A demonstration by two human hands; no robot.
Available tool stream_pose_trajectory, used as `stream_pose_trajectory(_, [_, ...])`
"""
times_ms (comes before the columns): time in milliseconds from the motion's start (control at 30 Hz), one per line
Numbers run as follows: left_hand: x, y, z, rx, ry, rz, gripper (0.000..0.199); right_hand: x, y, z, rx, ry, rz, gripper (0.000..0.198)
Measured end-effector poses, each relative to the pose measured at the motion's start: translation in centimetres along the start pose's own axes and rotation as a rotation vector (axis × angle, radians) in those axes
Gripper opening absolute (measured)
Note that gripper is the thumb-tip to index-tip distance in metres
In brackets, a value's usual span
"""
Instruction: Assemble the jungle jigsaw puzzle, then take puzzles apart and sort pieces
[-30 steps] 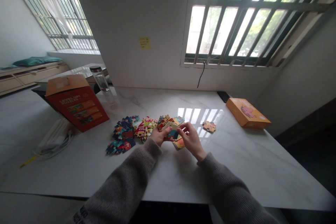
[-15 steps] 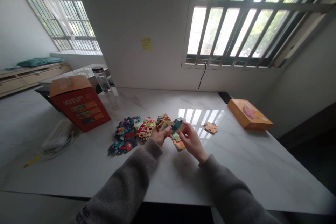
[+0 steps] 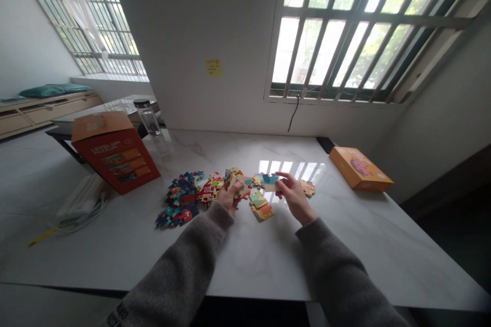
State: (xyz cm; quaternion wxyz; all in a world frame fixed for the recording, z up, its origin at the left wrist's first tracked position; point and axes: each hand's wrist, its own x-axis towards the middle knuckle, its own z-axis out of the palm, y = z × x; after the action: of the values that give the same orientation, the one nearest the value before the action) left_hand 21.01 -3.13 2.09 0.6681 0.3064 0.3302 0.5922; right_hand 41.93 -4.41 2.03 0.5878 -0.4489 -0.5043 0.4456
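Note:
My left hand [image 3: 229, 198] is closed around several stacked puzzle pieces [image 3: 242, 186], a beige-toned one uppermost. To its right, my right hand [image 3: 293, 194] pinches a blue and beige puzzle piece [image 3: 270, 180] by its right edge. Below that piece, a few yellow and orange puzzle pieces [image 3: 262, 209] lie on the table. Left of my left hand are a pile of red and yellow puzzle pieces [image 3: 210, 188] and a pile of dark blue ones [image 3: 180, 196]. Partly behind my right hand sits an orange-yellow puzzle piece cluster [image 3: 309, 187].
A red-orange puzzle box [image 3: 123, 158] stands at the left beside a white power strip [image 3: 86, 199] with a cable. Behind it is a clear bottle [image 3: 149, 120]. An orange box [image 3: 360, 168] and a dark phone-like object [image 3: 325, 145] lie at the right of the marble-look table [image 3: 245, 265].
My right hand has moved right, away from my left hand, with the blue and beige puzzle piece. My left hand still holds its stack. The view has shifted slightly.

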Motion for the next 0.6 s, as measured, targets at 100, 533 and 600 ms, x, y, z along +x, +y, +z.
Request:
stream_pose_trajectory(100, [0.1, 0.5, 0.1, -0.066, 0.039, -0.029, 0.031, 1.1, 1.3, -1.2, 0.032, 0.188, 0.023, 0.044])
stream_pose_trajectory(533, [-0.1, 0.9, 0.2, -0.076, 0.129, -0.058, 0.026, 1.6, 0.8, -2.9, -0.155, 0.192, -0.126, 0.038])
stream_pose_trajectory(600, [-0.1, 0.9, 0.1, -0.073, 0.141, -0.032, 0.028, 1.8, 0.8, -3.4, -0.130, 0.251, -0.131, 0.041])
